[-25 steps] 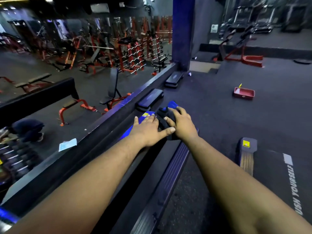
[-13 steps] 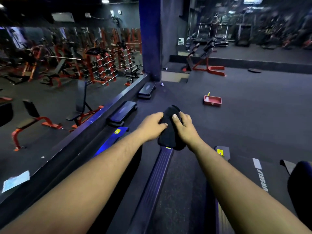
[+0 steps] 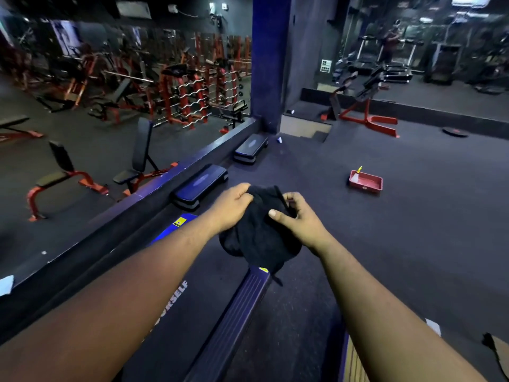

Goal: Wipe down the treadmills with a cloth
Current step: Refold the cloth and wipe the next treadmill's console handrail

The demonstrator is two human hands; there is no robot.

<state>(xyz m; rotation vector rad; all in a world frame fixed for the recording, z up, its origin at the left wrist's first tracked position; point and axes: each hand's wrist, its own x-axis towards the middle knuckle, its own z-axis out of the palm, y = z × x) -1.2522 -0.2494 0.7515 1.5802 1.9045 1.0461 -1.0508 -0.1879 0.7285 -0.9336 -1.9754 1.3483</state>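
- Your left hand (image 3: 232, 206) is closed on the top left edge of the black cloth (image 3: 257, 238), fingers curled into the fabric.
- Your right hand (image 3: 298, 219) pinches the cloth's top right, thumb pressed flat on the front.
- Cloth hangs bunched between both hands, lifted clear, lower end just above the treadmill side rail (image 3: 234, 323).
- Treadmill belt (image 3: 192, 293) runs under your left forearm, beside the mirror wall (image 3: 110, 128).
- Two step platforms (image 3: 201, 186) sit along the mirror base ahead.
- Red tray (image 3: 365, 182) on the floor, well apart to the right.
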